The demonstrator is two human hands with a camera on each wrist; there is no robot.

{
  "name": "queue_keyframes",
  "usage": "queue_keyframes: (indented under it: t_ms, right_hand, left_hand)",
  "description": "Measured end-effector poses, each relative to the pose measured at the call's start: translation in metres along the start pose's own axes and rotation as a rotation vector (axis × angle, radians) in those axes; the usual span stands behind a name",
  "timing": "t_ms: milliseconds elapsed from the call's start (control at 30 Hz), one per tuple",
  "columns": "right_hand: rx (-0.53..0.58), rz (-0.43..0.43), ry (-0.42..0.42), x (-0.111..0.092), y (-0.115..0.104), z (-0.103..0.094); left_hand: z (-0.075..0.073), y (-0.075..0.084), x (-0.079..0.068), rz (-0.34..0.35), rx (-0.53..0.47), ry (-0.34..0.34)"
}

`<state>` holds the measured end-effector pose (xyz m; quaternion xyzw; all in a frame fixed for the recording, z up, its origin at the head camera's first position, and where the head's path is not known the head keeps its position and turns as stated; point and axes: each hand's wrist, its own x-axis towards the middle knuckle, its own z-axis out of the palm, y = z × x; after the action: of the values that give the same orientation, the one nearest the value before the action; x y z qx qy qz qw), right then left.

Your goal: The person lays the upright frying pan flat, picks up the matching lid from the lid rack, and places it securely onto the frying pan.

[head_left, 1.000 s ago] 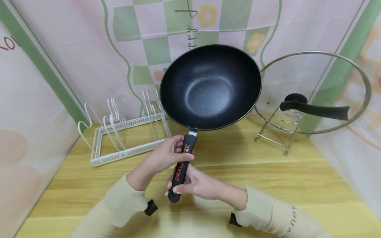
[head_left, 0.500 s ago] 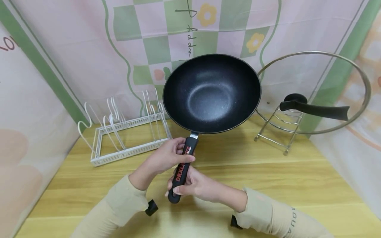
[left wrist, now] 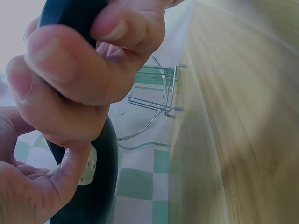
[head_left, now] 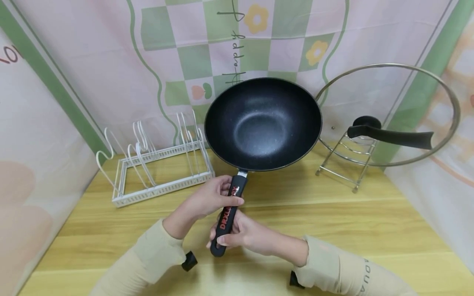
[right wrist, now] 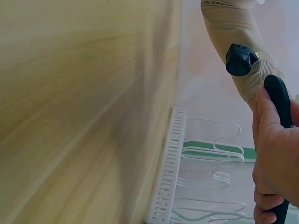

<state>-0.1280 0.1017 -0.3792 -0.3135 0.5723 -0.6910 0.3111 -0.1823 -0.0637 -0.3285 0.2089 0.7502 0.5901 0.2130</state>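
A black wok (head_left: 261,131) is held up over the table by its black handle (head_left: 228,213), which has red lettering. Its dark inside faces the head camera, tilted. My left hand (head_left: 211,197) grips the upper part of the handle, thumb across the front. Lower down, near the handle's end, my right hand (head_left: 246,234) holds it with the thumb on top. From the left wrist view, curled fingers wrap the handle, and the wok's metal bracket (left wrist: 88,165) shows beside them. The right wrist view has the right hand (right wrist: 278,154) around the handle too.
A white wire rack (head_left: 159,189) stands on the wooden table (head_left: 296,222) at the left. To the right, a glass lid (head_left: 453,107) with a black handle leans in a small metal stand (head_left: 338,174). A patterned cloth (head_left: 196,61) hangs behind.
The wok has come down and tilted to a flatter angle, its far rim lowering in the head view. Both hands keep their grip and have shifted slightly down with it.
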Motion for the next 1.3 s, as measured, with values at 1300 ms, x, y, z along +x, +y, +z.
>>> queue_keyframes:
  t_ms: [1300]
  right_hand:
    - [0.117,0.055,0.021,-0.01,0.011,0.006]
  left_hand:
    - [0.008,-0.015,0.003,-0.064,-0.006,-0.017]
